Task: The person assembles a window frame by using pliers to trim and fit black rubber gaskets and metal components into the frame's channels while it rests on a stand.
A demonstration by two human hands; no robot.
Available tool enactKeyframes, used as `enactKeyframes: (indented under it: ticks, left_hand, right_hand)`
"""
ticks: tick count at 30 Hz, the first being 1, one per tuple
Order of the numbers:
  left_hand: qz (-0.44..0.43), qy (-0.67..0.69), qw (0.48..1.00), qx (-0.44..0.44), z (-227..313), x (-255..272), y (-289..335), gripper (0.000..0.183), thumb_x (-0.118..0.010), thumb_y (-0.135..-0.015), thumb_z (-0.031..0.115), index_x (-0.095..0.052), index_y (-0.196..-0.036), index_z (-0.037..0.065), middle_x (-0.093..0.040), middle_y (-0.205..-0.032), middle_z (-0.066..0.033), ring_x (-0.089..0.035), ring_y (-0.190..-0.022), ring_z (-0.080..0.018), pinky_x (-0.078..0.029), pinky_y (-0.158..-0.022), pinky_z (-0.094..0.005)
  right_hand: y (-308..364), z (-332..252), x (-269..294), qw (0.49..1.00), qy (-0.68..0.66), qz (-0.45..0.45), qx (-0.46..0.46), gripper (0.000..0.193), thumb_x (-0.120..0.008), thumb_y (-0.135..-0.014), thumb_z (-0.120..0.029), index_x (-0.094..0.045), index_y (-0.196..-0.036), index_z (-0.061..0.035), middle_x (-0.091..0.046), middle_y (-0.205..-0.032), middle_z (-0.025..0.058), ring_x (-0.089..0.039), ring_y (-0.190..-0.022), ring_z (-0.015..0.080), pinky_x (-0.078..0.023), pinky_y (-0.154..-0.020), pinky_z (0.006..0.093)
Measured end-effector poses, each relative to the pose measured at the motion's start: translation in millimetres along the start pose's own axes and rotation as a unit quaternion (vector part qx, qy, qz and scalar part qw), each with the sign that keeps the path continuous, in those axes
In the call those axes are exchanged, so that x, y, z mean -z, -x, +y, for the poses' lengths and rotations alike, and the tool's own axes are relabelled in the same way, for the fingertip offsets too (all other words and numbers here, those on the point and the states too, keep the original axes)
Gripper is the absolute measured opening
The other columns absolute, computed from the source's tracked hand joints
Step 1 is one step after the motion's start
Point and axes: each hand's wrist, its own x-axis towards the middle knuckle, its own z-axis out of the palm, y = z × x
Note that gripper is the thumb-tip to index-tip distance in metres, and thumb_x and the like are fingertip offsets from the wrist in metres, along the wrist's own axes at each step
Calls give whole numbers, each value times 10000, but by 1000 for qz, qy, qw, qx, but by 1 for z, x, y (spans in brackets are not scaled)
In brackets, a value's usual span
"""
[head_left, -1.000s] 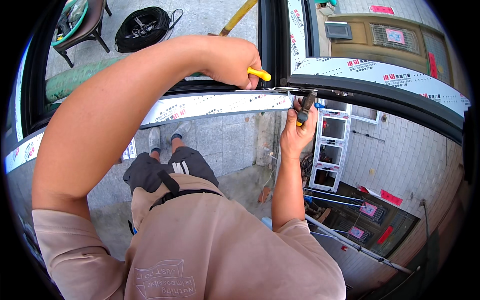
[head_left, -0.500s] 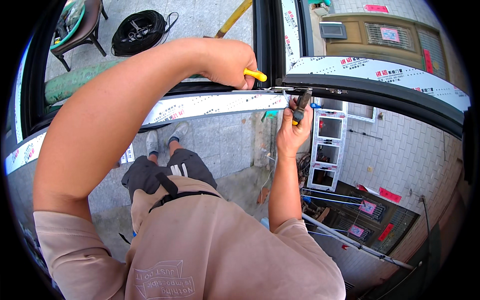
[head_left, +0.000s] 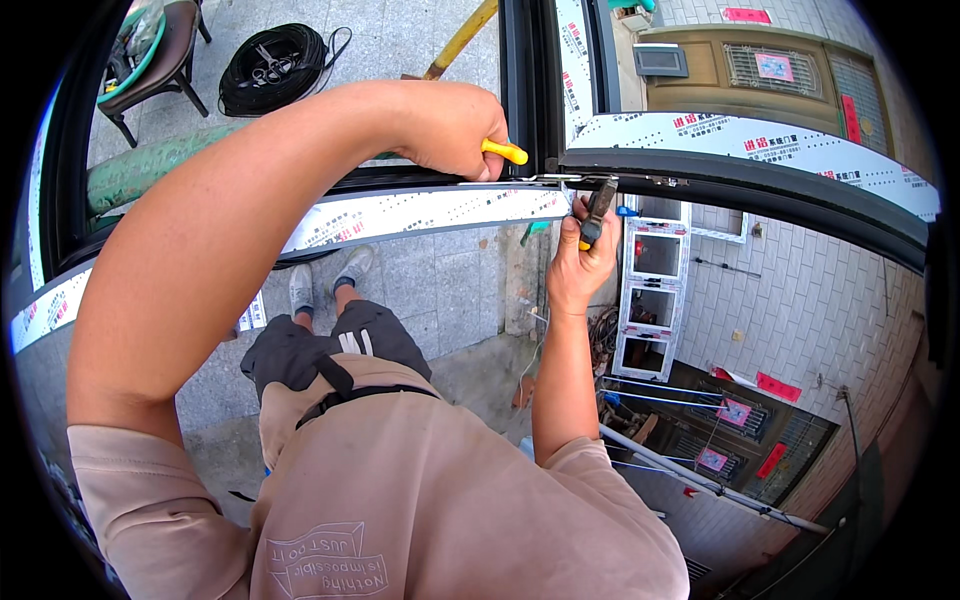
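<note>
My left hand (head_left: 455, 135) is closed around a yellow-handled tool (head_left: 506, 152) above the black window frame (head_left: 540, 85). Only the handle's end sticks out of the fist, so the tool's kind is hidden. Just right of it and a little lower, my right hand (head_left: 583, 262) grips pliers (head_left: 600, 212) with dark jaws pointing up and a bit of yellow handle showing. The jaws are close to a thin metal hinge arm (head_left: 560, 179) lying along the frame near its corner. White protective film (head_left: 430, 218) covers the lower rail, between my hands and my body.
A coil of black cable (head_left: 275, 70) with scissors on it lies on the paving, near a brown chair (head_left: 165, 60) and a green roll (head_left: 150, 165). A yellow pole (head_left: 462, 38) leans by the frame. Right of my forearm are white-wrapped frames (head_left: 655, 290) below a tiled wall (head_left: 800, 270).
Both hands keep their grips at almost the same spots on the frame. The whole view has shifted very slightly, and the pliers look marginally more upright.
</note>
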Motion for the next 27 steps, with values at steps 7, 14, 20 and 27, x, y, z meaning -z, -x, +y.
enactKeyframes:
  ticks: [7, 14, 20, 27]
  left_hand:
    - [1, -9, 1000, 0, 1, 1, 2, 192, -775, -910, 130, -824, -1059, 20, -802, -895, -140, -759, -832, -244, -571, -790, -389]
    - [0, 5, 1000, -4, -2, -1, 0, 184, -770, -903, 115, -823, -1048, 15, -806, -912, -141, -765, -852, -253, -574, -807, -390]
    - [-9, 32, 999, -9, -3, -1, -1, 197, -753, -907, 98, -817, -1073, 13, -814, -959, -153, -781, -914, -260, -582, -848, -391]
    - [26, -22, 998, -56, 0, -3, 0, 347, -758, -936, 135, -786, -1260, 16, -800, -1098, -219, -771, -1037, -345, -576, -946, -424]
  right_hand:
    - [1, -3, -1, 1000, 10, 7, 3, 269, -775, -1052, -135, -722, -1252, 38, -681, -1254, 114, -707, -1144, 238, -542, -1035, 355]
    - [0, -1, -1, 1000, 7, 6, 6, 270, -777, -1051, -133, -722, -1252, 37, -680, -1258, 112, -714, -1141, 235, -548, -1032, 350]
    - [2, 2, -2, 1000, -3, 14, 2, 278, -780, -1049, -135, -716, -1254, 41, -680, -1259, 111, -716, -1142, 234, -550, -1034, 353]
    - [1, -1, -2, 1000, -6, 10, 0, 263, -781, -1048, -131, -716, -1236, 41, -680, -1246, 107, -709, -1139, 232, -542, -1038, 353]
